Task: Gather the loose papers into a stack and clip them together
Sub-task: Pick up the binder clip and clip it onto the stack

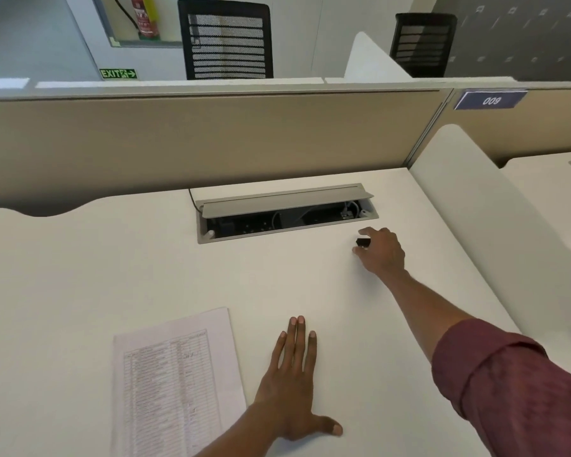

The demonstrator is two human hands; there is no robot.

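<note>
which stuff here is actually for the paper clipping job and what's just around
For the job:
stack of papers
black binder clip, between the right hand fingers
left hand, flat on the desk

Just around:
open cable tray
office chairs
fire extinguisher

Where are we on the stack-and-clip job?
Gathering looks done: the printed white papers lie in one stack on the white desk. In hand: the right hand closes on the small black binder clip; left hand rests flat beside the stack. Clipping remains.

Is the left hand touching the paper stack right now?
Apart. The head view shows bare desk between the left hand, flat on it, and the paper stack.
</note>
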